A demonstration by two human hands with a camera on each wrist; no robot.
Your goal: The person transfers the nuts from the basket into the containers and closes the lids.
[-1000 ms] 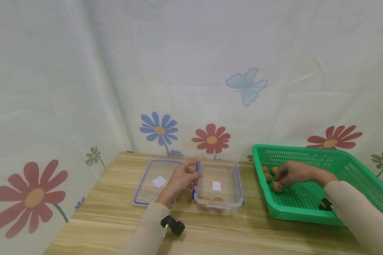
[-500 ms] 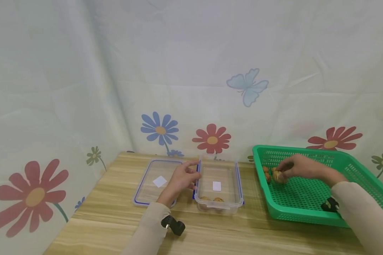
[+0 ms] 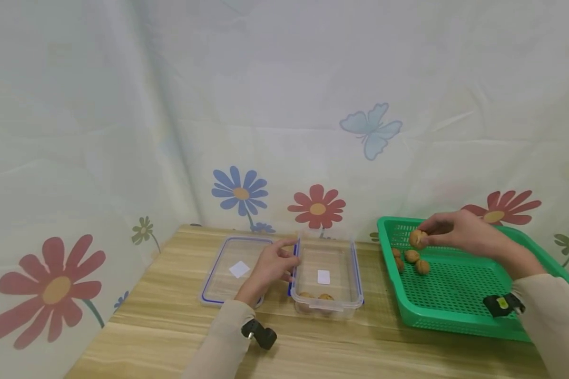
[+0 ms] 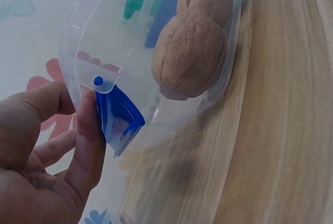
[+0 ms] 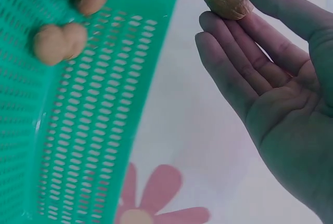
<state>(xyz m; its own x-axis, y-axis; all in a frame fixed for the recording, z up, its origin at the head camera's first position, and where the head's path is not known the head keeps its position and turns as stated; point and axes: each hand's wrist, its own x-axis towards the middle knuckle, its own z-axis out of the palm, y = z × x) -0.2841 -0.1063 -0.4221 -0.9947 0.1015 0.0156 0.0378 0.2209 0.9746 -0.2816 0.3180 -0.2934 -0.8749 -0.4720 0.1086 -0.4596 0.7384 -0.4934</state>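
Note:
My left hand (image 3: pixel 271 266) grips the left rim of a clear plastic food container (image 3: pixel 329 304), its fingertips at a blue latch (image 4: pixel 119 117). Inside the container, two walnuts (image 4: pixel 190 55) lie at the near end. My right hand (image 3: pixel 469 236) pinches another walnut (image 3: pixel 418 239) between thumb and fingers, raised above the left part of a green plastic basket (image 3: pixel 455 322). Below it, several walnuts (image 3: pixel 422 267) rest on the basket floor by the left wall. The right wrist view shows the held walnut only partly, at its top edge.
The container's clear lid (image 3: pixel 218 263), with a blue seal and a white label, lies flat on the wooden table (image 3: pixel 170 316) to the left. A flower-printed cloth (image 3: pixel 265 131) hangs right behind the table. Raised walls surround the basket.
My right hand has lifted a walnut from the basket floor, up and slightly to the right, uncovering the walnuts beneath. The left hand keeps its place on the container.

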